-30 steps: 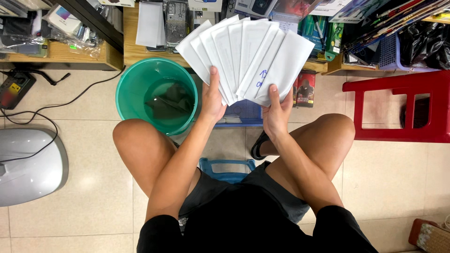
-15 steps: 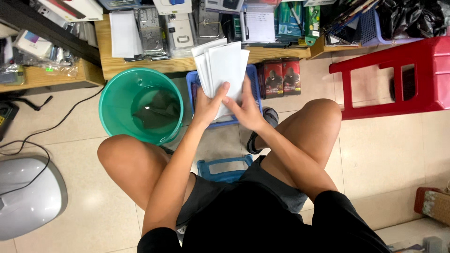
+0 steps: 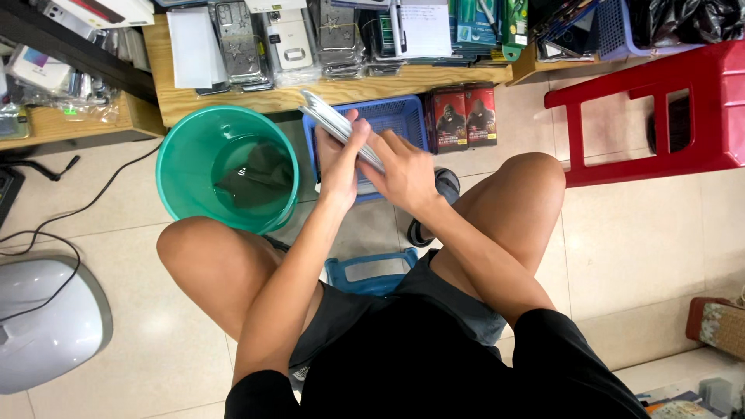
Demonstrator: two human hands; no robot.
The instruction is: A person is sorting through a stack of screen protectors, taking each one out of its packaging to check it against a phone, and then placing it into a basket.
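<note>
1. Left hand (image 3: 341,159) is what I see first: its fingers are clamped around a stack of flat white packets (image 3: 335,124), gathered edge-on and tilted up toward the left.
2. My view shows the right hand (image 3: 405,172) pressed against the same stack from the other side, fingers closed over its lower end, the two hands touching.
3. I see the stack held in the air above a blue basket (image 3: 396,116) on the floor, just in front of a low wooden shelf (image 3: 233,97) packed with phone cases.
4. I note a green bucket (image 3: 190,167) just left of the hands, beside the left knee.
5. Two dark red boxes (image 3: 464,116) stand right of the basket; a red plastic stool (image 3: 644,116) is farther right.
6. I see a grey device (image 3: 46,326) with a black cable at the far left.
</note>
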